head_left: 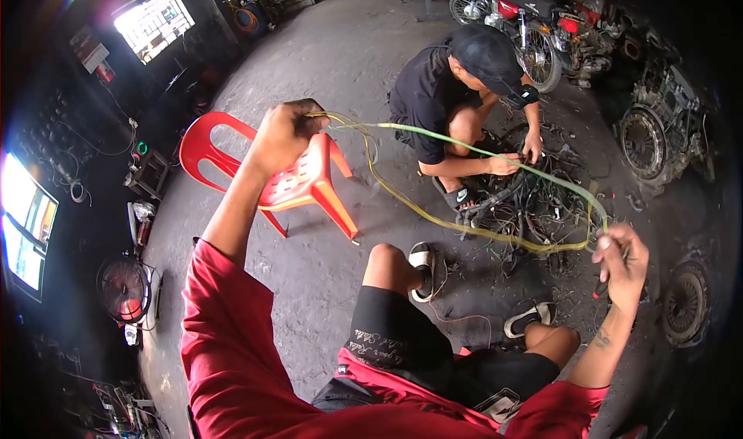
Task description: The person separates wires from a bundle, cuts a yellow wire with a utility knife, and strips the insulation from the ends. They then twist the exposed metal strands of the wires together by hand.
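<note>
My left hand [285, 136] is raised and closed on one end of a bundle of yellow-green wires [457, 146]. The wires stretch rightwards and downwards to my right hand [621, 263], which pinches them beside a small dark tool with a red handle. A second yellow loop of the wires [433, 216] sags between my hands towards the floor. Below lies a tangled heap of black wiring [534, 207] on the concrete. I am sitting low, in a red shirt, black shorts and sandals.
A person in black with a cap [484, 52] squats across the heap, both hands in the wiring. A red plastic chair [302, 180] stands left. Motorcycles [534, 21] and an engine with a wheel [658, 133] line the back right. A fan [124, 288] sits by the left wall.
</note>
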Demonstrator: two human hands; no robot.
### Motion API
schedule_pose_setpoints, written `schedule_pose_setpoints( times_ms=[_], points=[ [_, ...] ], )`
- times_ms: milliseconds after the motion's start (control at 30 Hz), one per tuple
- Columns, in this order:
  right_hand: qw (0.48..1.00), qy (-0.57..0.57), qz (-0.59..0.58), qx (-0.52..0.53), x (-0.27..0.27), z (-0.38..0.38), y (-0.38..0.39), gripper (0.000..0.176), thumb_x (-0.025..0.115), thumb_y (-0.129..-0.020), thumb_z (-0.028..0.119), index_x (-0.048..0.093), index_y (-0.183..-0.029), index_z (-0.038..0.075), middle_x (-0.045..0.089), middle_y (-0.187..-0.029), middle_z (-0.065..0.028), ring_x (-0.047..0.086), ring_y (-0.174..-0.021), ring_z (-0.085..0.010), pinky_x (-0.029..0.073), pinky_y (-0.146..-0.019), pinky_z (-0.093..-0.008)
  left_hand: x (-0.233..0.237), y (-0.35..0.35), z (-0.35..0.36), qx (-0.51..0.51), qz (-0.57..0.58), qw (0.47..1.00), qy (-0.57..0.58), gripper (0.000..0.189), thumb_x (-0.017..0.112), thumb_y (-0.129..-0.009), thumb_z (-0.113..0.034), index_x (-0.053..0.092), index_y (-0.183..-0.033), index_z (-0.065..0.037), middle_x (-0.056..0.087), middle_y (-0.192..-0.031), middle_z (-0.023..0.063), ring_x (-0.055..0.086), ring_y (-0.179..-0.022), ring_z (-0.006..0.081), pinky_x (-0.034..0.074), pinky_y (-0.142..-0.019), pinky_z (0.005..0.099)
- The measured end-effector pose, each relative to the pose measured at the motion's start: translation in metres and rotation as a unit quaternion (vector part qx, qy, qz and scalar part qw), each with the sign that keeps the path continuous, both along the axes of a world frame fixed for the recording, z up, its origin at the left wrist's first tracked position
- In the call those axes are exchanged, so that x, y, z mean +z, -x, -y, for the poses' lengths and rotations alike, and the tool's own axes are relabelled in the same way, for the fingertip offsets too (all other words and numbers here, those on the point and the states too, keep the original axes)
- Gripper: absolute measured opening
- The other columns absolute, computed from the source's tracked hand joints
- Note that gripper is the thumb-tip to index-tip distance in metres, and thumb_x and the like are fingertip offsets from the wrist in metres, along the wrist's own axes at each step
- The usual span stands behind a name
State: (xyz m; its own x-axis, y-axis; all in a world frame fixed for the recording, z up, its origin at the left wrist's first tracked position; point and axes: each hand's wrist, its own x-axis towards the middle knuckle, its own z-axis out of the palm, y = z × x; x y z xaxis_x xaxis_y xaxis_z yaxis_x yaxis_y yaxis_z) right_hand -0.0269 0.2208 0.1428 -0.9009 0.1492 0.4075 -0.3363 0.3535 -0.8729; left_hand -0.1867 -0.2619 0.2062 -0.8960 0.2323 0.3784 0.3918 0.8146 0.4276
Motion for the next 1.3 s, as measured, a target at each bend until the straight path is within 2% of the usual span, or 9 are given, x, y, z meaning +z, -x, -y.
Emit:
schedule_pose_setpoints(
  times_ms=[100,467,633,767,833,1033,1167,1233,1300],
  points=[
    [0.997,0.067,-0.012,-0.03,0.019,0.02,0.002,0.008,0.057,-0.091,0.007,0.059,-0.089,0.0,0.05,-0.058,0.002,0.041,-0.045,-0.0021,0.029,-0.038,-0.0179,-0.002,0.0,-0.011,-0.044,-0.014,0.999,0.014,0.011,0.063,-0.084,-0.011,0.063,-0.088,-0.001,0.058,-0.076,0.0195,0.053,-0.066,0.036,0.045,-0.064,0.0378],
    [0.895,-0.393,-0.023,-0.211,-0.002,-0.051,0.032,0.016,0.072,-0.077,0.014,0.064,-0.087,0.004,0.054,-0.057,-0.0099,0.047,-0.047,-0.0203,0.041,-0.051,-0.031,-0.012,0.006,0.029,0.05,-0.056,0.994,0.077,0.016,0.062,-0.085,-0.015,0.063,-0.088,0.0,0.06,-0.078,0.0237,0.059,-0.073,0.0409,0.045,-0.063,0.0424],
    [0.906,-0.324,0.077,-0.26,-0.039,-0.056,0.062,0.034,0.073,-0.076,0.031,0.068,-0.104,0.013,0.069,-0.081,-0.0116,0.066,-0.074,-0.03,0.052,-0.069,-0.0359,-0.024,0.032,0.039,0.08,-0.053,0.988,0.124,0.017,0.057,-0.089,-0.016,0.063,-0.084,-0.001,0.062,-0.079,0.0231,0.058,-0.069,0.0406,0.046,-0.06,0.0422],
    [0.939,-0.282,0.151,-0.126,-0.05,-0.034,0.056,0.028,0.076,-0.072,0.03,0.068,-0.09,0.01,0.069,-0.078,-0.0072,0.065,-0.067,-0.0157,0.051,-0.065,-0.0318,-0.025,0.042,0.033,0.052,-0.018,0.998,0.01,0.019,0.063,-0.088,-0.011,0.058,-0.075,0.002,0.045,-0.059,0.001,0.039,-0.062,0.0063,0.035,-0.053,0.0275],
    [0.964,-0.126,0.235,0.002,-0.043,-0.005,0.05,0.024,0.076,-0.073,0.028,0.067,-0.086,0.01,0.066,-0.069,-0.0055,0.058,-0.056,-0.011,0.048,-0.055,-0.0295,-0.043,0.042,0.01,-0.093,-0.063,0.988,-0.107,0.024,0.065,-0.088,-0.014,0.055,-0.071,0.001,0.037,-0.061,-0.004,0.031,-0.062,0.0061,0.029,-0.052,0.0237],
    [0.959,0.234,0.143,-0.07,-0.057,-0.016,0.05,0.018,0.074,-0.078,0.02,0.063,-0.08,0.006,0.059,-0.06,-0.0022,0.048,-0.043,-0.0056,0.035,-0.039,-0.0195,-0.03,0.04,-0.022,-0.024,0.012,0.992,-0.121,0.025,0.063,-0.088,-0.013,0.055,-0.069,0.0,0.039,-0.061,-0.0058,0.032,-0.06,0.0052,0.027,-0.052,0.0245],
    [0.954,0.19,0.208,0.106,-0.038,0.004,0.029,0.017,0.072,-0.08,0.017,0.061,-0.079,0.005,0.052,-0.058,0.0018,0.044,-0.044,-0.0037,0.032,-0.037,-0.0202,-0.052,0.047,-0.019,0.013,0.056,0.987,-0.153,0.024,0.062,-0.088,-0.012,0.055,-0.068,0.0,0.039,-0.061,-0.0061,0.031,-0.06,0.0047,0.026,-0.052,0.0244],
    [0.934,0.338,0.109,-0.048,-0.055,-0.028,0.051,0.015,0.073,-0.079,0.017,0.062,-0.078,0.007,0.054,-0.059,0.0006,0.044,-0.045,-0.0048,0.033,-0.039,-0.0208,-0.075,0.065,-0.004,0.009,0.058,0.988,-0.143,0.021,0.062,-0.087,-0.012,0.059,-0.07,0.002,0.047,-0.06,-0.0027,0.037,-0.059,0.0061,0.031,-0.053,0.026],
    [0.974,0.021,0.216,-0.062,-0.077,-0.039,0.045,0.02,0.077,-0.075,0.022,0.064,-0.082,0.009,0.054,-0.062,0.0029,0.046,-0.048,-0.0055,0.035,-0.042,-0.0236,-0.095,0.093,0.038,-0.041,-0.057,0.992,-0.106,0.018,0.062,-0.085,-0.01,0.062,-0.074,0.005,0.058,-0.062,0.0046,0.046,-0.06,0.0092,0.037,-0.056,0.0287]
  ],
)
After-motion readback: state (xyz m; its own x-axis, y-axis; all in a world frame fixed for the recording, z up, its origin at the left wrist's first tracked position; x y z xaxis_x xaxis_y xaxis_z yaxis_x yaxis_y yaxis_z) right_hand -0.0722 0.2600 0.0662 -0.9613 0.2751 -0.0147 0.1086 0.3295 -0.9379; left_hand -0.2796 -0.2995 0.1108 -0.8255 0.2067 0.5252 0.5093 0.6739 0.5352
